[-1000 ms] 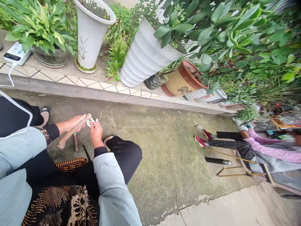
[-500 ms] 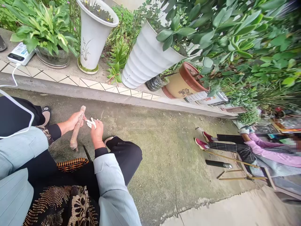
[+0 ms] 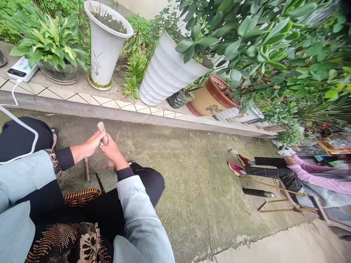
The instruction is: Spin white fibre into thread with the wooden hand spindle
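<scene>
My left hand is closed around the upper part of a pale pinkish-brown stick, whose top end pokes out above my fingers. Close against it, my right hand wraps the same stick lower down. A scrap of something white, crumpled in the earlier view, barely shows between my hands; its kind is unclear. Below my right hand the stick's knobby lower end is partly hidden. On the ground beneath lie a reddish-brown rod and a thin dark strip.
An orange-and-black woven item sits between my legs. A tiled ledge carries a white vase planter, a ribbed white planter and a white device with a cable. A seated person is at right, near a dark bottle.
My right hand has moved up and left from beside the stick onto it, covering most of the white scrap. The stick's lower end has swung right, exposing the reddish-brown rod.
</scene>
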Action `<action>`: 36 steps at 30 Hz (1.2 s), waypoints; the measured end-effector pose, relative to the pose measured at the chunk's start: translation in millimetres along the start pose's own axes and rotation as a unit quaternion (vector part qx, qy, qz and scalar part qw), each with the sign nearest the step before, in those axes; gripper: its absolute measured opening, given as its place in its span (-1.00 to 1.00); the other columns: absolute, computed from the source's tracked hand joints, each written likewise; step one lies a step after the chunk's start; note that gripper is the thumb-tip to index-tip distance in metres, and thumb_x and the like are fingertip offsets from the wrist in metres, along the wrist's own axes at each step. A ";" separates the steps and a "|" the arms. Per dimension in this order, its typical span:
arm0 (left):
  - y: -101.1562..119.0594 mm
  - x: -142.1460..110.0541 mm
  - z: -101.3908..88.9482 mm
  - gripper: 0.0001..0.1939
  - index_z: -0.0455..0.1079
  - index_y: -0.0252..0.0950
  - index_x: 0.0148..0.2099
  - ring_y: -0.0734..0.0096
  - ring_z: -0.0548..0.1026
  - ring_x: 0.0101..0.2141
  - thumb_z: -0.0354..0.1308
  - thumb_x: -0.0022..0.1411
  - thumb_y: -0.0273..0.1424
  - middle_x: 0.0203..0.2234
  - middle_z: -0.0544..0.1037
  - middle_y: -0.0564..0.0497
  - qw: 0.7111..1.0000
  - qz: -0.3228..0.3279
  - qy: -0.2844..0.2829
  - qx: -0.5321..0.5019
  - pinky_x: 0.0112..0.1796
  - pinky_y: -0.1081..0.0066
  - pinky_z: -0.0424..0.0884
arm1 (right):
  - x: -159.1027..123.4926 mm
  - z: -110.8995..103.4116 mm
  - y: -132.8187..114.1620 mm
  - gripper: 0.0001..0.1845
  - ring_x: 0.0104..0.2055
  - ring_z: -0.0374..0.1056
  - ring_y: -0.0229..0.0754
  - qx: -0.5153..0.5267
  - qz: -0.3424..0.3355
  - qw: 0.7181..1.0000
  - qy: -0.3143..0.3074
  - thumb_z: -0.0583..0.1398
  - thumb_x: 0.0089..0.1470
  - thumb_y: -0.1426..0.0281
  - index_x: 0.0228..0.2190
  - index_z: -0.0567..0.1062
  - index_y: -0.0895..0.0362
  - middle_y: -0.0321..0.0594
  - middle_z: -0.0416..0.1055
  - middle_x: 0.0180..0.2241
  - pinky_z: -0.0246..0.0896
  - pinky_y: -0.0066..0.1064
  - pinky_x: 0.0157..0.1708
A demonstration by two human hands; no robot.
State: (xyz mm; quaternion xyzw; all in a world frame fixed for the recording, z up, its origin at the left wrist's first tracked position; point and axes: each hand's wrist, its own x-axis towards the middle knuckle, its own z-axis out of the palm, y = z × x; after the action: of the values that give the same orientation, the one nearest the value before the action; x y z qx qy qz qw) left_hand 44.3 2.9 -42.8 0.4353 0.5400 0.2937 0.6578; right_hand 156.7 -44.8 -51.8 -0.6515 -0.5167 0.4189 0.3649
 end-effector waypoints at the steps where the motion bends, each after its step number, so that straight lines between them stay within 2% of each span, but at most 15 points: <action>1: 5.0 2.7 -2.3 -0.73 0.40 -0.31 -0.21 0.36 0.43 -0.28 0.03 0.22 -0.23 -0.24 0.45 -0.05 0.998 0.028 -0.004 0.061 -0.30 0.43 0.35 | 2.4 -11.9 -2.3 -0.50 -0.50 0.26 -0.30 0.010 0.037 0.999 -0.012 0.20 -0.22 0.55 -0.13 0.44 0.12 -0.34 0.40 -0.44 0.27 -0.43 -0.45; 3: 16.9 9.2 -8.4 -0.69 0.42 -0.27 -0.09 0.29 0.40 -0.14 -0.01 0.20 -0.30 -0.07 0.43 -0.06 0.987 0.087 0.003 0.137 -0.17 0.40 0.34 | 5.6 -36.0 -8.8 -0.62 -0.63 0.15 -0.36 0.080 0.102 0.991 -0.025 0.20 -0.19 0.51 -0.21 0.45 0.15 -0.39 0.32 -0.57 0.14 -0.49 -0.62; 5: 28.3 15.8 -13.3 -0.58 0.40 -0.23 0.03 0.26 0.36 -0.01 0.01 0.11 -0.38 -0.02 0.45 -0.02 0.981 0.110 -0.078 0.139 -0.05 0.39 0.28 | 7.5 -56.3 -17.2 -0.69 -0.68 0.06 -0.42 0.200 0.110 0.971 -0.065 0.23 -0.16 0.44 -0.26 0.43 0.15 -0.41 0.29 -0.60 0.04 -0.54 -0.70; 7: 35.6 21.2 -14.3 -0.52 0.41 -0.25 0.04 0.25 0.33 0.05 0.03 0.02 -0.42 -0.01 0.48 -0.01 0.967 0.103 -0.207 0.112 0.01 0.39 0.23 | 9.3 -70.1 -25.7 -0.70 -0.69 0.02 -0.46 0.294 0.092 0.946 -0.096 0.28 -0.17 0.40 -0.30 0.42 0.15 -0.41 0.32 -0.57 0.01 -0.58 -0.72; 9: 37.2 25.0 -11.5 -0.52 0.46 -0.29 -0.02 0.22 0.37 0.02 0.06 -0.04 -0.44 -0.06 0.52 -0.03 0.943 0.069 -0.314 0.091 -0.02 0.39 0.26 | 12.2 -78.6 -31.8 -0.68 -0.68 0.02 -0.48 0.349 0.080 0.928 -0.107 0.31 -0.20 0.40 -0.32 0.41 0.15 -0.37 0.39 -0.50 0.01 -0.59 -0.73; 11: 34.6 27.7 -7.1 -0.60 0.50 -0.32 -0.12 0.22 0.45 -0.11 0.08 -0.05 -0.43 -0.21 0.58 -0.07 0.931 0.036 -0.354 0.087 -0.13 0.39 0.31 | 16.1 -84.6 -33.7 -0.68 -0.68 0.03 -0.49 0.377 0.083 0.917 -0.100 0.32 -0.21 0.41 -0.33 0.41 0.16 -0.33 0.43 -0.43 0.03 -0.59 -0.73; 14: 29.9 30.2 -2.3 -0.80 0.47 -0.34 -0.30 0.36 0.45 -0.43 0.10 0.03 -0.38 -0.56 0.49 0.00 0.943 0.018 -0.318 0.099 -0.34 0.43 0.32 | 22.0 -90.7 -28.0 -0.71 -0.69 0.05 -0.49 0.363 0.098 0.925 -0.055 0.30 -0.21 0.43 -0.36 0.38 0.17 -0.27 0.49 -0.39 0.04 -0.57 -0.74; 16: 29.8 30.3 -1.1 -0.85 0.41 -0.34 -0.36 0.52 0.26 -0.64 0.11 0.07 -0.36 -0.73 0.28 0.12 0.951 0.007 -0.291 0.107 -0.52 0.50 0.21 | 24.9 -90.8 -21.2 -0.73 -0.71 0.07 -0.48 0.327 0.111 0.938 -0.014 0.31 -0.22 0.43 -0.40 0.36 0.17 -0.24 0.51 -0.39 0.03 -0.57 -0.75; 18: 32.3 28.4 -0.7 -0.86 0.38 -0.33 -0.33 0.61 0.03 -0.73 0.09 0.10 -0.35 -0.76 0.08 0.21 0.955 -0.002 -0.275 0.110 -0.63 0.55 -0.01 | 26.7 -86.7 -15.0 -0.72 -0.73 0.07 -0.48 0.310 0.119 0.943 0.012 0.31 -0.23 0.41 -0.43 0.35 0.16 -0.26 0.51 -0.43 0.02 -0.57 -0.76; 20: 36.1 24.7 -0.7 -0.83 0.37 -0.32 -0.27 0.63 -0.08 -0.73 0.06 0.13 -0.34 -0.75 -0.02 0.24 0.956 -0.002 -0.274 0.110 -0.65 0.56 -0.15 | 27.5 -80.4 -10.9 -0.70 -0.73 0.07 -0.47 0.319 0.123 0.939 0.024 0.33 -0.24 0.39 -0.44 0.34 0.16 -0.30 0.48 -0.51 0.03 -0.56 -0.75; 23: 42.0 18.7 -1.4 -0.79 0.37 -0.32 -0.21 0.61 -0.08 -0.71 0.03 0.15 -0.34 -0.74 -0.04 0.23 0.948 0.024 -0.300 0.106 -0.64 0.57 -0.13 | 27.1 -73.0 -9.3 -0.66 -0.71 0.07 -0.46 0.363 0.129 0.923 0.023 0.35 -0.27 0.37 -0.43 0.34 0.15 -0.33 0.45 -0.55 0.05 -0.56 -0.73; 26: 47.1 15.7 -3.0 -0.83 0.37 -0.32 -0.29 0.61 -0.07 -0.70 0.01 0.11 -0.38 -0.75 -0.01 0.21 0.947 0.044 -0.297 0.116 -0.63 0.56 -0.11 | 25.1 -71.5 -10.3 -0.61 -0.70 0.04 -0.47 0.409 0.137 0.902 -0.021 0.36 -0.28 0.38 -0.36 0.35 0.15 -0.32 0.46 -0.52 0.03 -0.57 -0.73; 29: 50.6 15.0 -4.7 -0.88 0.34 -0.31 -0.39 0.60 -0.07 -0.71 -0.01 0.05 -0.42 -0.77 -0.01 0.20 0.953 0.030 -0.266 0.142 -0.63 0.55 -0.13 | 23.1 -72.1 -10.1 -0.56 -0.70 0.00 -0.47 0.422 0.143 0.895 -0.038 0.35 -0.28 0.42 -0.28 0.36 0.14 -0.37 0.42 -0.56 -0.02 -0.58 -0.74; 32: 51.4 12.9 -5.8 -0.91 0.30 -0.30 -0.42 0.59 -0.06 -0.70 -0.01 0.03 -0.43 -0.78 0.00 0.20 0.955 0.035 -0.250 0.154 -0.62 0.55 -0.13 | 23.2 -71.3 -7.2 -0.60 -0.70 0.00 -0.48 0.416 0.148 0.897 -0.025 0.34 -0.29 0.45 -0.31 0.38 0.16 -0.40 0.37 -0.59 -0.02 -0.58 -0.74; 36: 49.7 10.7 -7.3 -0.91 0.30 -0.30 -0.45 0.59 -0.03 -0.70 -0.03 0.01 -0.46 -0.77 0.04 0.19 0.951 0.043 -0.250 0.175 -0.62 0.55 -0.12 | 24.3 -71.5 -1.5 -0.68 -0.69 0.01 -0.49 0.434 0.162 0.886 0.027 0.32 -0.29 0.47 -0.39 0.38 0.17 -0.42 0.32 -0.60 0.00 -0.59 -0.72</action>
State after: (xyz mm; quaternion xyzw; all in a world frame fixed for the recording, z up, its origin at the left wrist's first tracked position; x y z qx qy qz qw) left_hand 44.0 36.3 -3.7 0.6255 0.3819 0.1042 0.6723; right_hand 224.9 -23.7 -27.1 -0.5134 -0.1605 0.6369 0.5523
